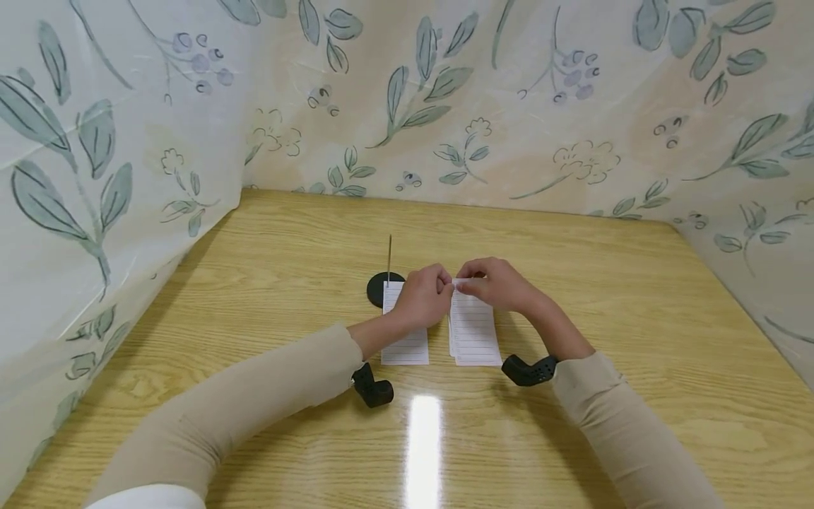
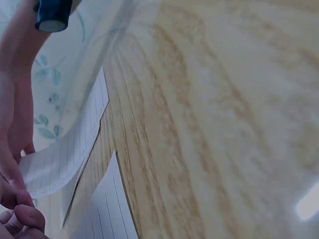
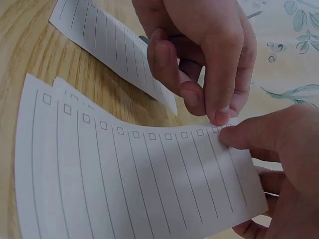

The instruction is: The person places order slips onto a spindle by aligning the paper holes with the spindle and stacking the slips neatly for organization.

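Two or more lined checklist sheets (image 1: 475,329) with small checkboxes overlap in front of me, slightly fanned. My right hand (image 1: 499,285) pinches their far end, its thumb (image 3: 239,135) lying on the top sheet. Bent over the same end, my left hand (image 1: 425,297) has its fingertips at the sheet's edge, right beside the right thumb. Under the left wrist lies another lined sheet (image 1: 405,351), partly hidden by that hand. Its far left corner meets the thin upright metal rod of a bill spike with a round black base (image 1: 376,290).
The wood-grain table (image 1: 305,247) stretches out around the sheets. A floral-patterned curtain (image 1: 407,106) hangs at the back and along both sides. Black wrist cameras (image 1: 374,389) hang below both sleeves. A bright light reflection (image 1: 423,445) lies on the table near me.
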Tool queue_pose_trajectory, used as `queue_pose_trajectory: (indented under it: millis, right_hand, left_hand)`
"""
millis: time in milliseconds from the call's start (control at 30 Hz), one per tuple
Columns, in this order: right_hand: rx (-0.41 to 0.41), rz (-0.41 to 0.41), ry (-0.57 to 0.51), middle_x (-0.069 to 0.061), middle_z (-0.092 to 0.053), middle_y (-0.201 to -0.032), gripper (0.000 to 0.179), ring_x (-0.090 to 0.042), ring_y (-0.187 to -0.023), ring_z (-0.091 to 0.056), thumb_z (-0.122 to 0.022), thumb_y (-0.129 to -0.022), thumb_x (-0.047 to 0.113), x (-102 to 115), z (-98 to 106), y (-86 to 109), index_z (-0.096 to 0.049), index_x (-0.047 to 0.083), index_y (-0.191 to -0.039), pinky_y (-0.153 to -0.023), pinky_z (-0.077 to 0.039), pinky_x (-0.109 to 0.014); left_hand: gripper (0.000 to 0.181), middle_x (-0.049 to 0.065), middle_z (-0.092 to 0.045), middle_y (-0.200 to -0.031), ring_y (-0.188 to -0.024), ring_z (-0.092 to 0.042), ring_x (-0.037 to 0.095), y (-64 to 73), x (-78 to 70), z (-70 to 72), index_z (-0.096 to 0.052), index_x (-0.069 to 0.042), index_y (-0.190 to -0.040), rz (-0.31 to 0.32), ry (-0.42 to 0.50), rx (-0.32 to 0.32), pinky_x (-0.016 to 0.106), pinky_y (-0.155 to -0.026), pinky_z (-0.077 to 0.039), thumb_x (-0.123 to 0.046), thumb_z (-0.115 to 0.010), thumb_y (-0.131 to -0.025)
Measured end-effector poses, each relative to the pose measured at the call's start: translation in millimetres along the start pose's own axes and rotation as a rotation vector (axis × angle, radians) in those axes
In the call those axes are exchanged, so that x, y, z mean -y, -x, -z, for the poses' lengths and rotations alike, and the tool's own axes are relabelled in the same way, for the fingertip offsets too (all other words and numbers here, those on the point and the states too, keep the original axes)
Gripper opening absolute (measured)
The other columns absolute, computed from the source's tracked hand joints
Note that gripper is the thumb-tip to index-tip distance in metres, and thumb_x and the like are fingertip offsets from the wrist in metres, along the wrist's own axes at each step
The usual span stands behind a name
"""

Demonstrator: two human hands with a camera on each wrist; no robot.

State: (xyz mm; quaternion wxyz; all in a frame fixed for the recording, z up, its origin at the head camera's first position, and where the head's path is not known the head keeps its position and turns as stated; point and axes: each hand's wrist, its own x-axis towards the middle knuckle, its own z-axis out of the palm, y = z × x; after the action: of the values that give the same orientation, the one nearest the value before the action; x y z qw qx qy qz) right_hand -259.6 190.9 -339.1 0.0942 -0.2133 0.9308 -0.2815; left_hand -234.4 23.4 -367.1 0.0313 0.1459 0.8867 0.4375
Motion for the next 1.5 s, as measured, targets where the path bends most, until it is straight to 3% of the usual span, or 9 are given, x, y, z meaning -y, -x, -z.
queue_pose_trajectory:
  millis: [467,833,1200,1500]
  right_hand:
    - [-0.012,0.116,-0.089,-0.004,-0.066,-0.089,0.014,-0.018,-0.077,-0.053,-0.056,-0.090,0.018,19,1,1.8,-0.068,0.012,-0.093,-0.071,-0.044,-0.030]
    - [-0.047,0.105,-0.113,-0.001,-0.067,-0.089,0.013,-0.018,-0.078,-0.056,-0.058,-0.089,0.024,42,-3,4.2,-0.069,0.017,-0.089,-0.071,-0.046,-0.031]
    - [-0.103,0.186,-0.131,-0.002,-0.066,-0.087,0.014,-0.018,-0.075,-0.052,-0.057,-0.089,0.023,63,-5,4.2,-0.068,0.016,-0.086,-0.069,-0.044,-0.032]
    - [-0.177,0.162,-0.142,-0.002,-0.068,-0.091,0.018,-0.017,-0.079,-0.056,-0.058,-0.088,0.028,77,-8,-1.1,-0.070,0.015,-0.090,-0.070,-0.045,-0.031]
  left_hand:
    - [0.011,0.000,-0.051,-0.072,-0.057,-0.047,0.012,25.1,-3.8,19.3,-0.053,-0.012,-0.088,-0.049,0.074,-0.086,0.022,-0.054,-0.038,-0.021,-0.046,-0.091]
    - [0.009,-0.001,-0.053,-0.078,-0.050,-0.043,0.010,41.7,1.4,33.1,-0.051,-0.012,-0.090,-0.117,0.135,-0.141,0.022,-0.052,-0.037,-0.018,-0.045,-0.092]
    - [0.012,0.004,-0.057,-0.077,-0.041,-0.038,0.010,50.1,5.1,41.9,-0.048,-0.011,-0.092,-0.163,0.201,-0.201,0.022,-0.047,-0.035,-0.020,-0.039,-0.096]
    - [0.011,0.004,-0.055,-0.074,-0.040,-0.031,0.007,51.9,6.3,52.7,-0.048,-0.008,-0.091,-0.235,0.198,-0.293,0.020,-0.042,-0.029,-0.015,-0.041,-0.096]
